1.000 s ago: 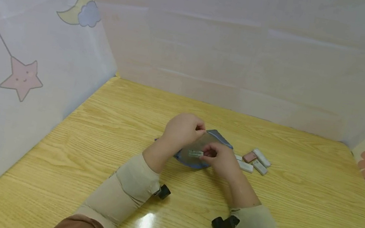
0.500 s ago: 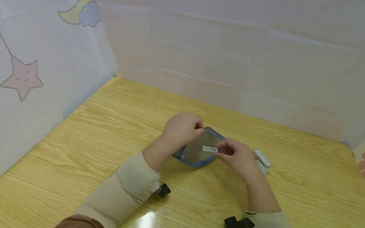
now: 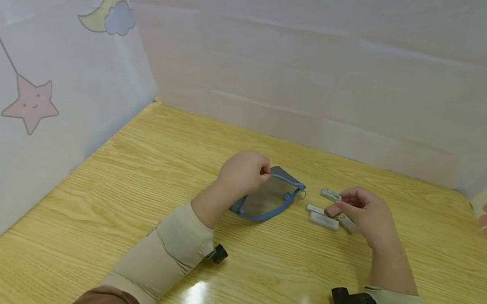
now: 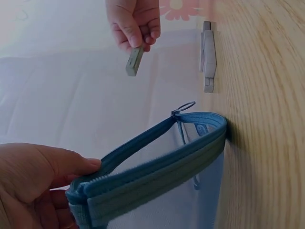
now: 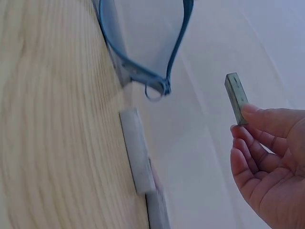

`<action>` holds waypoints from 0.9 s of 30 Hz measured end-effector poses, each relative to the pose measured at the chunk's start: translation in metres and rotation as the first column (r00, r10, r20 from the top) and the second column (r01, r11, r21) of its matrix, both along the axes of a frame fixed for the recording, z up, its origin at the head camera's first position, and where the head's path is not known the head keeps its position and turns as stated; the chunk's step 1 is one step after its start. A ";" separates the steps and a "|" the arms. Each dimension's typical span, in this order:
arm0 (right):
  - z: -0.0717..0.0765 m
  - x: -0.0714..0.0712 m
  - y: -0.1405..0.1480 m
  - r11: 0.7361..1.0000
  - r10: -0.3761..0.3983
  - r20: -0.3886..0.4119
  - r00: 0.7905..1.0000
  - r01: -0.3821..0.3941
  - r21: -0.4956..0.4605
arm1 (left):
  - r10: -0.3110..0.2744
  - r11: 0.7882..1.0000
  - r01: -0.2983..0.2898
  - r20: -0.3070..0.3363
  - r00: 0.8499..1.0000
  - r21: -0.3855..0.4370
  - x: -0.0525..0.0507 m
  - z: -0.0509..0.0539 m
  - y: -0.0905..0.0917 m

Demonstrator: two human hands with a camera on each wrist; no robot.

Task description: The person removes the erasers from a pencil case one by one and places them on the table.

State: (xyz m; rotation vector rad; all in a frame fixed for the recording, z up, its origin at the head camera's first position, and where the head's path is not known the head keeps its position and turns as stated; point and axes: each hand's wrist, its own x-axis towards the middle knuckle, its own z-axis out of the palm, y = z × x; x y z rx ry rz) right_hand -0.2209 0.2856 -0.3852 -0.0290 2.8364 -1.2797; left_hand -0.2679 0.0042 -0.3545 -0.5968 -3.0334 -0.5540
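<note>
My left hand point(image 3: 241, 176) pinches the rim of a see-through zip pouch point(image 3: 265, 205) with blue edging. In the left wrist view the pouch's mouth gapes, its zip edge point(image 4: 157, 176) spread, with a ring at the zip's end. My right hand point(image 3: 366, 217) holds a small green rectangular block point(image 3: 330, 195) by one end, between thumb and fingers. This block point(image 5: 236, 98) has dark marks on it and is raised off the table, to the right of the pouch and apart from it.
Under and beside my right hand lie a long white block point(image 3: 324, 221), a smaller white block point(image 3: 315, 209), a pink block point(image 3: 332, 210) and a pale block point(image 3: 347, 224). The wooden table point(image 3: 249, 283) meets pale printed wall sheets point(image 3: 308, 87) behind.
My right hand has moved right and away from the pouch with the green block, now over the loose blocks. The pouch's right end has come into sight. My left hand has stayed in place.
</note>
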 end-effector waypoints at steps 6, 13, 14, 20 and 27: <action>-0.007 0.000 0.024 0.998 -0.049 -0.005 0.999 0.049 0.048 | -0.007 1.000 0.008 0.017 1.000 -0.026 -0.001 -0.004 0.002; -0.017 0.000 0.037 0.997 -0.048 0.037 0.998 0.046 0.062 | -0.033 0.998 0.036 0.047 0.998 -0.059 -0.002 -0.009 0.003; -0.019 0.000 0.039 0.997 -0.047 0.044 0.998 0.044 0.067 | -0.037 0.997 0.040 0.055 0.998 -0.066 -0.002 -0.010 0.004; -0.029 -0.003 0.045 0.996 -0.040 0.094 0.995 0.033 0.079 | -0.047 0.994 0.054 0.084 0.995 -0.094 -0.001 -0.013 0.005; -0.039 -0.007 0.042 0.994 -0.044 0.105 0.994 0.032 0.107 | -0.065 0.990 0.076 0.087 0.994 -0.120 -0.002 -0.019 0.006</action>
